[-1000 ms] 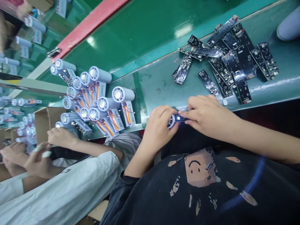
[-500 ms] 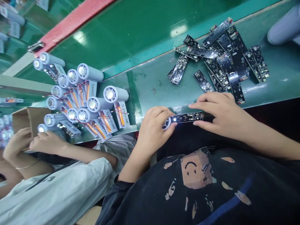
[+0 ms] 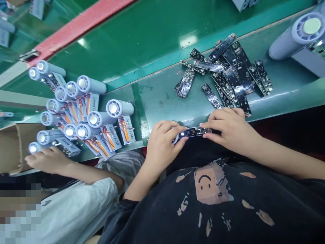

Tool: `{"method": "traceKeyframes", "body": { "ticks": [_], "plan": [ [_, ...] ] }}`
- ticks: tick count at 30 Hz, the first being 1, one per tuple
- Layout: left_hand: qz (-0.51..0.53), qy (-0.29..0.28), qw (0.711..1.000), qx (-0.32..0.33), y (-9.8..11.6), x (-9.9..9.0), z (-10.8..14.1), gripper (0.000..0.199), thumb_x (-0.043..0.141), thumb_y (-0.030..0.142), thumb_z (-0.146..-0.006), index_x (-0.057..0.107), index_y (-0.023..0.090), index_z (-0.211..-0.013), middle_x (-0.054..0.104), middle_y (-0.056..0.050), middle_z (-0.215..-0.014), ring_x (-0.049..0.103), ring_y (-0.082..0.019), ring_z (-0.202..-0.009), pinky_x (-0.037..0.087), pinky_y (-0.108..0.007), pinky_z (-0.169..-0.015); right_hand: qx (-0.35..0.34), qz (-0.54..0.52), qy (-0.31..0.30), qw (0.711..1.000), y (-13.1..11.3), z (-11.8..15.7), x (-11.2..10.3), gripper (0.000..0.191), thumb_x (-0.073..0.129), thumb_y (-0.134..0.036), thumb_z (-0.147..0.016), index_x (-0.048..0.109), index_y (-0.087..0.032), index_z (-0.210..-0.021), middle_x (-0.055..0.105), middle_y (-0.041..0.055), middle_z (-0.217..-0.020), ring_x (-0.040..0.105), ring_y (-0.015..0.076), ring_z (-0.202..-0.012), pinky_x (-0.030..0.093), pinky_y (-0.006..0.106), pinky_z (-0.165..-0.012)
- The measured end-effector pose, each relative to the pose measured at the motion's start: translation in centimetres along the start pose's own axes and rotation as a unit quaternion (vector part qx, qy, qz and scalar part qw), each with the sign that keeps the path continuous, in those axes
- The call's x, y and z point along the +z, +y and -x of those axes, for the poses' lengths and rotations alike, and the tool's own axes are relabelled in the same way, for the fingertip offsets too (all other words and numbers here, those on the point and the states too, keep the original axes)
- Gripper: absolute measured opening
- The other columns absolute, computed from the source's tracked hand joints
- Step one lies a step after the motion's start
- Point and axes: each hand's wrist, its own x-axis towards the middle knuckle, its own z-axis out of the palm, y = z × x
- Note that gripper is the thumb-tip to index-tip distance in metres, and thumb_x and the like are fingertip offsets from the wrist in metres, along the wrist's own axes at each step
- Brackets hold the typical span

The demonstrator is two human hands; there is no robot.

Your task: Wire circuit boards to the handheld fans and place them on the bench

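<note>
Step in hand, by my read: fitting or checking a board on a fan. The circuit board [image 3: 194, 132] is held about level just off the near edge of the green bench [image 3: 162, 98], over the lap, with 1 white LED [image 3: 182, 134] lit at its left end.

Left hand [image 3: 165, 140] wraps a pale lilac fan head [image 3: 175, 135], thumb and fingertips at the lit end. Right hand [image 3: 224, 125] pinches the board's right end between thumb and fingertips. Both grips clamped.

Next move, I'd judge, calls for the fan head held firm, the board kept straight, light pressure on the right so nothing flexes.

Around it: loose circuit boards [image 3: 230, 76] heaped right of centre, spanning far edge to near edge. Speed FAN units [image 3: 82, 131] crowd the left end of the bench. 1 more fan unit [image 3: 284, 42] lies towards the far right.

Hard to make out: most of the fan head is behind the left hand, so can't tell how the board joins it or if wires run across. Right fingertips cover part of the board's end. Far-right unit is cut off. Co-worker's hand [image 3: 52, 161] is near a cardboard box [image 3: 31, 142]; can't see what it holds, if anything.
</note>
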Motion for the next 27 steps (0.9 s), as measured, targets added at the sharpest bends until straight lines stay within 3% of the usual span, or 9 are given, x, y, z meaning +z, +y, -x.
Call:
{"method": "traceKeyframes", "body": {
  "ticks": [4,7,10,13,16,19,21,24,27],
  "plan": [
    [0.009,0.009,1.0,0.006,-0.2,-0.2,0.2,0.018,0.065,0.026,-0.092,0.067,0.023,-0.11,0.07,-0.006,-0.102,0.064,-0.023,-0.097,0.051,-0.043,-0.093,-0.035,0.023,-0.001,0.999,-0.4,-0.4,0.8,0.049,0.072,-0.043,-0.089,0.062,-0.024,-0.132,0.066,0.0068,-0.114,0.056,0.0245,-0.103,0.029,0.037,-0.089],
    [0.065,0.065,0.996,0.011,-0.9,-0.1,1.0,0.048,0.067,0.028,-0.09,0.051,0.027,-0.136,0.066,-0.009,-0.122,0.061,-0.027,-0.118,0.049,-0.048,-0.104,-0.082,0.069,0.004,0.994,-0.7,-1.0,1.3,0.03,0.068,-0.037,-0.092,0.069,-0.019,-0.116,0.068,0.006,-0.104,0.055,0.023,-0.095,0.029,0.037,-0.088],
    [0.142,0.183,0.973,0.017,-2.0,0.5,1.9,0.066,0.065,0.029,-0.09,0.035,0.031,-0.149,0.057,-0.01,-0.133,0.053,-0.028,-0.132,0.042,-0.053,-0.114,-0.099,0.076,0.098,0.987,0.2,-0.8,0.4,0.025,0.059,-0.038,-0.097,0.071,-0.019,-0.106,0.067,0.0057,-0.095,0.055,0.0213,-0.09,0.03,0.037,-0.088],
    [0.162,0.227,0.96,-0.005,-2.6,1.1,2.2,0.061,0.059,0.03,-0.093,0.034,0.031,-0.149,0.056,-0.01,-0.132,0.055,-0.026,-0.13,0.044,-0.052,-0.114,-0.022,0.088,0.232,0.969,3.0,0.9,-1.9,0.028,0.057,-0.038,-0.099,0.071,-0.016,-0.109,0.067,0.0087,-0.092,0.057,0.0231,-0.093,0.032,0.038,-0.09],
    [0.123,0.196,0.973,-0.002,-2.4,1.2,1.1,0.053,0.059,0.028,-0.093,0.041,0.029,-0.144,0.062,-0.01,-0.127,0.061,-0.025,-0.122,0.051,-0.048,-0.107,0.094,0.131,0.295,0.942,8.2,3.4,-3.7,0.033,0.061,-0.035,-0.096,0.07,-0.008,-0.112,0.069,0.0192,-0.097,0.059,0.0281,-0.095,0.037,0.039,-0.088],
    [0.099,0.143,0.983,0.054,-1.7,1.2,-1.6,0.043,0.061,0.024,-0.092,0.05,0.026,-0.134,0.065,-0.01,-0.124,0.063,-0.024,-0.118,0.053,-0.044,-0.102,0.155,0.176,0.406,0.883,14.3,5.4,-3.8,0.049,0.07,-0.057,-0.083,0.076,-0.011,-0.096,0.067,0.0204,-0.08,0.058,0.0328,-0.085,0.036,0.043,-0.078],
    [0.084,0.103,0.987,0.091,-1.4,1.4,-4.0,0.038,0.06,0.024,-0.093,0.052,0.022,-0.13,0.064,-0.012,-0.127,0.062,-0.025,-0.12,0.053,-0.044,-0.103,0.207,0.168,0.391,0.881,17.6,6.1,-3.1,0.055,0.072,-0.067,-0.075,0.078,-0.015,-0.093,0.068,0.0207,-0.082,0.059,0.0337,-0.083,0.034,0.045,-0.077],
    [0.042,0.067,0.989,0.129,-1.0,2.2,-8.3,0.036,0.06,0.027,-0.092,0.056,0.019,-0.127,0.063,-0.015,-0.133,0.059,-0.028,-0.125,0.049,-0.049,-0.108,0.26,0.179,0.409,0.856,20.3,6.1,-2.3,0.057,0.077,-0.07,-0.062,0.079,-0.017,-0.082,0.066,0.0196,-0.075,0.056,0.0326,-0.077,0.028,0.045,-0.073],
    [0.006,0.046,0.991,0.123,-0.5,3.0,-13.0,0.04,0.062,0.031,-0.092,0.058,0.017,-0.129,0.059,-0.016,-0.14,0.054,-0.032,-0.132,0.043,-0.054,-0.113,0.304,0.196,0.396,0.844,20.4,5.2,-2.4,0.053,0.082,-0.064,-0.058,0.08,-0.016,-0.08,0.066,0.0196,-0.074,0.052,0.0305,-0.078,0.021,0.042,-0.071]
  ]
}}
